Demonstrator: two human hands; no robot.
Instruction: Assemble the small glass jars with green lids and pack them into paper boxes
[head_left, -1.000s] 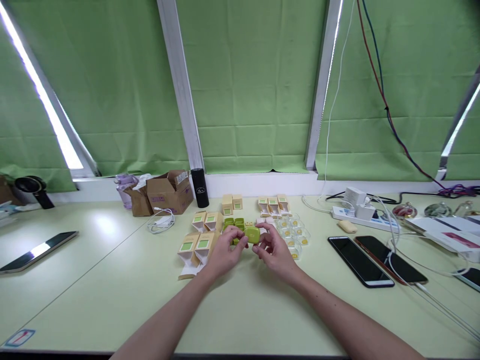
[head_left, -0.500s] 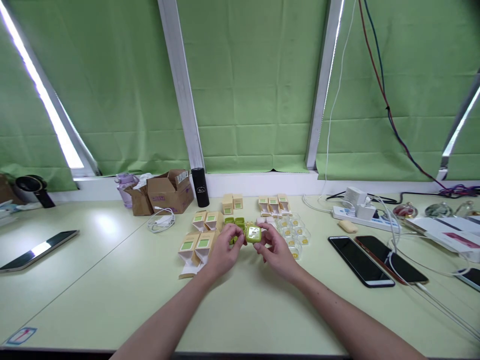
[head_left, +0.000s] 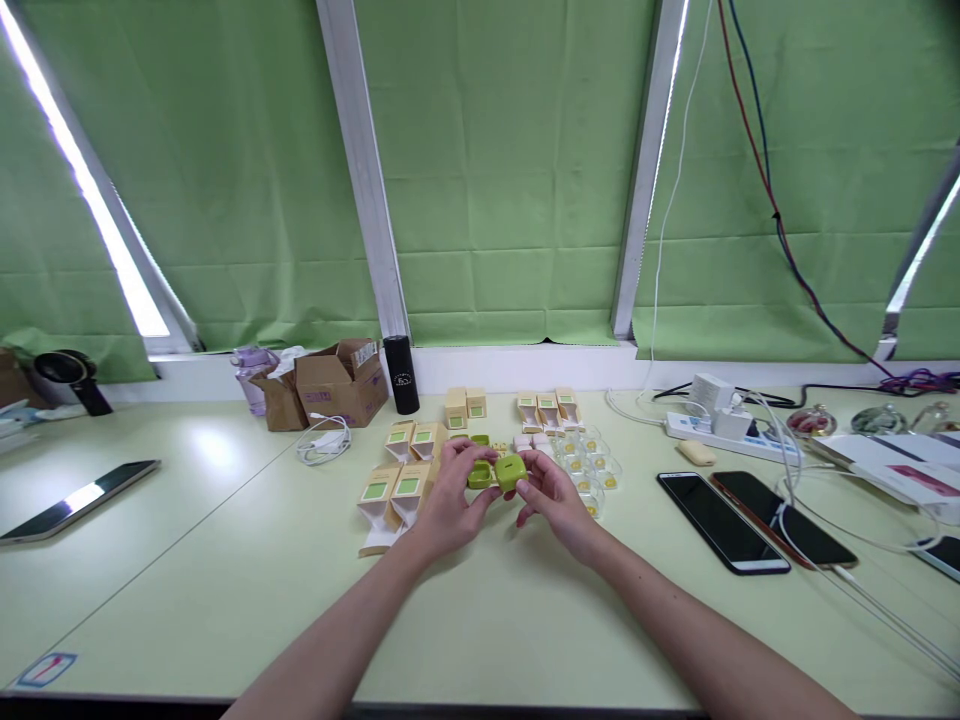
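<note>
A small olive-green square case (head_left: 511, 472) is pinched in my right hand (head_left: 553, 496), its smooth face with a small slot turned up. My left hand (head_left: 456, 500) is just left of it, thumb and fingers apart, and the thumb tip is close to the case. In the gap of the left hand an open green square piece (head_left: 479, 475) shows, partly hidden by the fingers. Another green piece (head_left: 480, 440) lies behind. Whether the left fingers touch the nearer piece is hard to see.
Small cardboard boxes (head_left: 377, 494) with green labels stand at left, more boxes (head_left: 548, 411) behind. Clear plastic cups (head_left: 589, 465) and pinkish-white pieces (head_left: 534, 443) sit at right. Phones (head_left: 721, 522), a power strip (head_left: 731, 440) and cables lie further right; a black bottle (head_left: 401, 375) stands at back.
The green case has been turned over, from a glossy face with a pale centre to a plain face. My left hand has come off it and its fingers have spread.
</note>
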